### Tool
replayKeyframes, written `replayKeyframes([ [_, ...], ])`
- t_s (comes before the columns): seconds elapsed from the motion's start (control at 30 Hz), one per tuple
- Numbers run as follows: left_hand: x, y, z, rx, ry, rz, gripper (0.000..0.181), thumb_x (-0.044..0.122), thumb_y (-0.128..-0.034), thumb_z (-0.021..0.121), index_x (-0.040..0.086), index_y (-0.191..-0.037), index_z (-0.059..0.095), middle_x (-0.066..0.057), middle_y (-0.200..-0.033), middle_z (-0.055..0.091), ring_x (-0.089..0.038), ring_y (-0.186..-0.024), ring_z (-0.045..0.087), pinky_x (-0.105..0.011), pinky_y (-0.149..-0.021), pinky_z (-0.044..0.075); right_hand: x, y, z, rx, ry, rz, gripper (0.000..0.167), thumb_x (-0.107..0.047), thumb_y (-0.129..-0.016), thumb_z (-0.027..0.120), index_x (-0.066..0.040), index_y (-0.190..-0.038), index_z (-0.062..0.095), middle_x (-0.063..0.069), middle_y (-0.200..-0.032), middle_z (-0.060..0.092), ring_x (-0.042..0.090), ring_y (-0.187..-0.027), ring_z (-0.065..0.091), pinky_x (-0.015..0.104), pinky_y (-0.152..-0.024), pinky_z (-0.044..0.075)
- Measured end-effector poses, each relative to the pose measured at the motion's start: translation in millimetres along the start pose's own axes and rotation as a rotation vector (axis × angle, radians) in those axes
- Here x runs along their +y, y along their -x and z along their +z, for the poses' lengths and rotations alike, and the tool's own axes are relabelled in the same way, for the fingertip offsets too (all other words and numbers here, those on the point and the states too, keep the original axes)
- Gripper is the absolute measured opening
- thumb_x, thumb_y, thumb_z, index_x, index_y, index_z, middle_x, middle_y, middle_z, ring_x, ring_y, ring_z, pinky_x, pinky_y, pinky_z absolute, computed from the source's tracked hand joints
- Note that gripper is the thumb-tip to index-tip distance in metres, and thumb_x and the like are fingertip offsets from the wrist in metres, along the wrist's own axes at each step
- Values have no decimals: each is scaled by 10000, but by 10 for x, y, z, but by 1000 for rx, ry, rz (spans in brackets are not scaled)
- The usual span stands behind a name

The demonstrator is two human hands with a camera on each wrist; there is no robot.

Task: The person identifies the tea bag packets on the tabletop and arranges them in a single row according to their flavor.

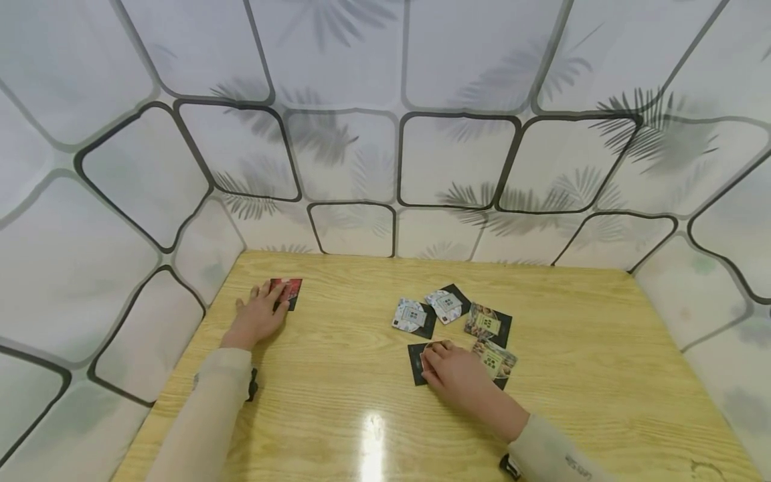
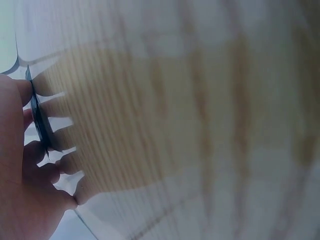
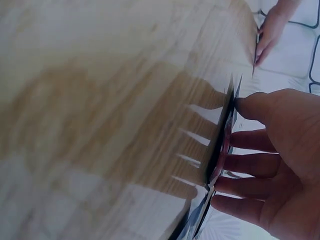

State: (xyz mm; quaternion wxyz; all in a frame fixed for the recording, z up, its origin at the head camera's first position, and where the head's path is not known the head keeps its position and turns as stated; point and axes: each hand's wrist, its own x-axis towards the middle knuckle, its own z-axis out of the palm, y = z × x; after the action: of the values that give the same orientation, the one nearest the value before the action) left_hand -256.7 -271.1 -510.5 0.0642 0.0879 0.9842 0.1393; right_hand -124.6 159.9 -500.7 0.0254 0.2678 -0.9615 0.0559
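My left hand (image 1: pixel 259 318) rests at the table's far left, its fingers spread over a red and black card (image 1: pixel 293 293); the left wrist view has that hand (image 2: pixel 37 170) along the dark card's edge (image 2: pixel 41 117). Near the middle, my right hand (image 1: pixel 460 375) lies palm down on a black-edged card (image 1: pixel 416 363), covering most of it. The right wrist view gives the hand (image 3: pixel 280 165) with extended fingers touching the thin, dark card (image 3: pixel 219 145). Beside this hand, partly under it, is a yellow-labelled patterned card (image 1: pixel 494 361).
Beyond my right hand lie two white patterned cards on black ones (image 1: pixel 412 315) (image 1: pixel 447 305) and another yellow-labelled card (image 1: pixel 486 323). The wooden table (image 1: pixel 337 415) meets patterned fabric walls (image 1: pixel 352 227) at the back and sides.
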Motion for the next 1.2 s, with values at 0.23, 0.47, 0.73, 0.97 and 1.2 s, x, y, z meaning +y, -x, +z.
replayKeyframes([
  [0.23,8,10,1,1,1,-3,636,383,-1144,372,45,-1673,267,-358,-1699,166,-634,-1538,162,-884,-1126,155,-73,-40,25,-28,-34,-71,406,-262,-1061,635,-9,-1374,682,186,-1405,683,413,-1361,605,496,-1124,510],
  [0.47,-13,-2,22,-4,7,-4,637,389,-1145,371,51,-1675,265,-352,-1703,157,-629,-1543,153,-879,-1134,146,-137,-100,58,-27,-75,-131,449,-313,-1074,615,-11,-1404,653,186,-1436,661,414,-1398,572,517,-1145,488],
  [0.73,-48,-19,26,-15,9,-7,648,405,-1143,353,60,-1681,250,-348,-1710,140,-624,-1549,140,-878,-1139,132,-244,-233,51,-88,-44,-106,450,-287,-1083,602,-64,-1473,612,194,-1542,577,439,-1468,498,544,-1189,440],
  [0.97,-33,-20,13,-12,-1,-7,645,400,-1142,359,55,-1678,258,-355,-1704,152,-627,-1545,150,-878,-1135,145,-319,-335,47,-105,-12,-66,419,-198,-1088,585,-214,-1506,615,213,-1599,509,442,-1504,453,562,-1211,410],
  [1.2,-11,-3,4,-12,5,-11,642,396,-1142,367,59,-1679,258,-357,-1702,152,-625,-1547,146,-879,-1135,138,-372,-442,105,-107,-60,-79,462,-47,-1079,538,-158,-1525,586,186,-1598,519,421,-1507,455,554,-1222,398],
])
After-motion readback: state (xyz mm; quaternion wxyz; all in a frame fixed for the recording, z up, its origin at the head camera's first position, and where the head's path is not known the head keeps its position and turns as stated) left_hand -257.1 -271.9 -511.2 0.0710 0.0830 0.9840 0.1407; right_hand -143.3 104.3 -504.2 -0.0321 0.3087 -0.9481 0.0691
